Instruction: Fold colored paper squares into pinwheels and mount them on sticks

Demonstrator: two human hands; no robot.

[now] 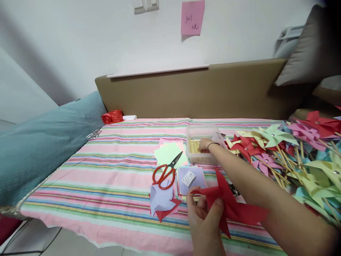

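Note:
My left hand (204,217) pinches a red paper pinwheel (234,206) between thumb and fingers, above the striped cloth. My right hand (206,145), with a dark band at the wrist, reaches into a clear plastic box (189,133). Thin wooden sticks (194,145) lie in that box beside the hand. The right fingertips are hidden, so their hold does not show. Close to my left hand is a stack of coloured square papers (201,174) with a small white box (189,179) on top. Red-handled scissors (166,171) rest on pale green paper (169,152).
Many finished paper pinwheels on sticks (269,161) are heaped at the right. Folded purple and red paper pieces (161,198) lie below the scissors. A red plastic packet (113,116) sits at the back left, near the blue armrest (66,128). A brown backrest (165,94) runs behind.

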